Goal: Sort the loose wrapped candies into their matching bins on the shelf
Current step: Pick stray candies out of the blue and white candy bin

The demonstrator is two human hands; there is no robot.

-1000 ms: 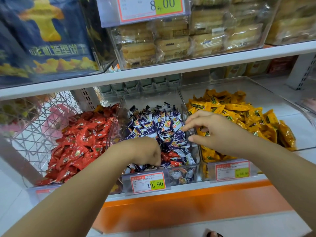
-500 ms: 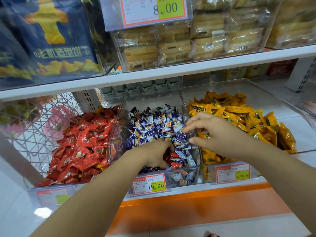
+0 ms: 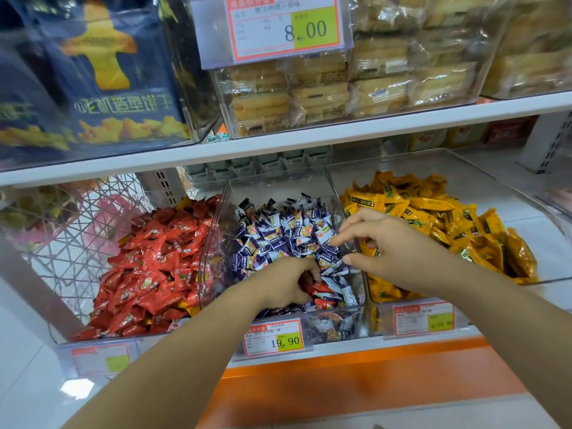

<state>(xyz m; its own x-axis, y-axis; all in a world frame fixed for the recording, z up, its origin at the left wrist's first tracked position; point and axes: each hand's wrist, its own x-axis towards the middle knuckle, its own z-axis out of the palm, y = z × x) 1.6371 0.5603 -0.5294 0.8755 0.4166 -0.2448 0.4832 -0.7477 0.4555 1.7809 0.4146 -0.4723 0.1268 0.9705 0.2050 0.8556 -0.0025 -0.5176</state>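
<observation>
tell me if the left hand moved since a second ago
Yes, slightly: the left hand has shifted right relative to the 19.90 tag, its fingers now curled on the red candies in the middle bin.

Clear bins on the lower shelf: 3, namely left bin (image 3: pixel 213 239), middle bin (image 3: pixel 335 325), right bin (image 3: pixel 464 168).
Candy kinds: 3, namely red candies (image 3: pixel 154 267), purple candies (image 3: pixel 284 230), yellow candies (image 3: pixel 448 218). Too many per pile to count.
Red strays (image 3: pixel 322 287) at the near end of the middle bin: at least 2 visible.
Price tags: 4, namely 8.00 tag (image 3: pixel 278 29) up top, then left tag (image 3: pixel 100 359), 19.90 tag (image 3: pixel 274 337), right tag (image 3: pixel 424 320).
Hands: 2, namely left hand (image 3: pixel 281 286), right hand (image 3: pixel 393 246).
Wire basket (image 3: pixel 77 230): 1, far left.
</observation>
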